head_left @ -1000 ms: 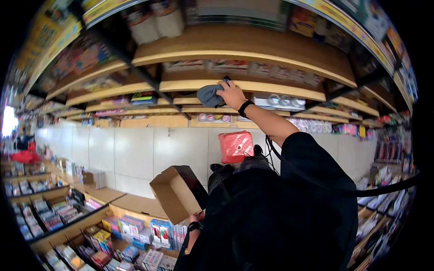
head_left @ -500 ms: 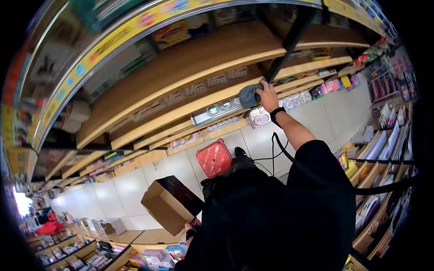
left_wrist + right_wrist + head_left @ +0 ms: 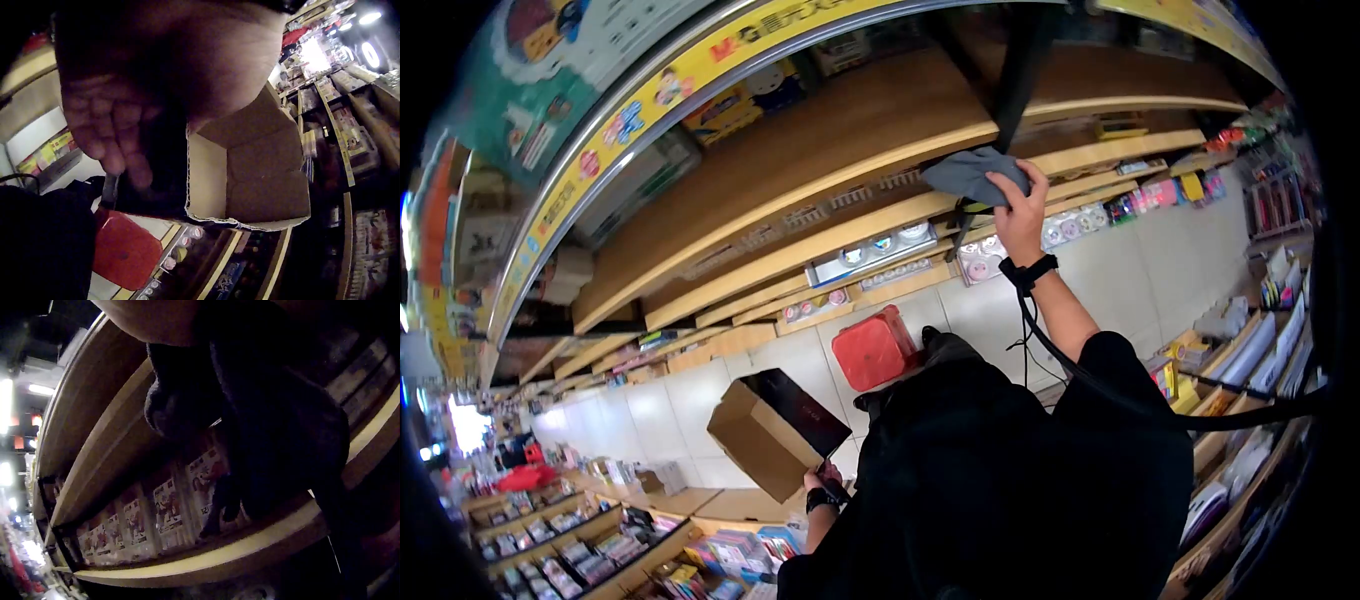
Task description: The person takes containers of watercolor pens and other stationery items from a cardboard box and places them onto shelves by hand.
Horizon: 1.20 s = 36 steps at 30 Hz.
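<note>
Right hand [image 3: 1023,212] pinches a bunched grey cloth [image 3: 968,175] between thumb and fingers; cloth sits in front of the shelf boards [image 3: 800,250], just beside the black upright [image 3: 1022,75]. Contact between cloth and wood: cannot tell. Left hand [image 3: 825,480] grips the open cardboard box [image 3: 755,440] by its near end, low at the person's left side, fingers bent against the dark outer wall; thumb hidden. Step in hand, as judged: wiping the shelving. For a good pass, the cloth should probably be spread flatter under the fingers, since a pinched bunch would touch only a narrow strip. Pressure best light and even, stroke along the board, with a slower turn at the upright, where fabric could snag. Packs [image 3: 167,509] stand in a row on the shelf; a loose cloth end could catch them, so tuck it in. Box best held clear of the red stool [image 3: 872,348]; cable [image 3: 1140,405] beside the right arm needs slack.
</note>
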Each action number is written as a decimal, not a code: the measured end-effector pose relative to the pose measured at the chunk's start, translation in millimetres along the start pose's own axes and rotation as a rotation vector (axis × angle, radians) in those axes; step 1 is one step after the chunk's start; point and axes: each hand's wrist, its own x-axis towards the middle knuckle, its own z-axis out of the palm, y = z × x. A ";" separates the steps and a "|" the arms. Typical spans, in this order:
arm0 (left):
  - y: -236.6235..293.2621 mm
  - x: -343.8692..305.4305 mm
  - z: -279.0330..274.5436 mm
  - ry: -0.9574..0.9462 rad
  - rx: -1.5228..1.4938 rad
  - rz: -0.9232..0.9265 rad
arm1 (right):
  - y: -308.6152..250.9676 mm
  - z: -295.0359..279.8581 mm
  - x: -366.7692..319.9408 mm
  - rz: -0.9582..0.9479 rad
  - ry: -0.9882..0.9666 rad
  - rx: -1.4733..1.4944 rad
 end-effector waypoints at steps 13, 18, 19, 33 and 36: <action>-32.6 16.3 -12.5 0.176 0.262 0.191 | 55.9 65.2 -88.8 0.209 -0.414 -0.042; -34.5 -21.0 18.9 0.182 0.292 0.266 | 56.5 76.7 -87.0 0.208 -0.716 -0.081; -46.4 34.5 -7.8 0.134 0.282 0.321 | 50.3 83.0 -83.1 0.248 -0.846 -0.038; -1.2 -52.3 48.2 0.117 0.848 0.474 | -230.7 143.7 -68.9 -0.528 -1.439 0.590; -3.2 -67.4 54.2 0.179 0.712 0.510 | -260.1 157.7 -91.9 -0.867 -1.208 0.499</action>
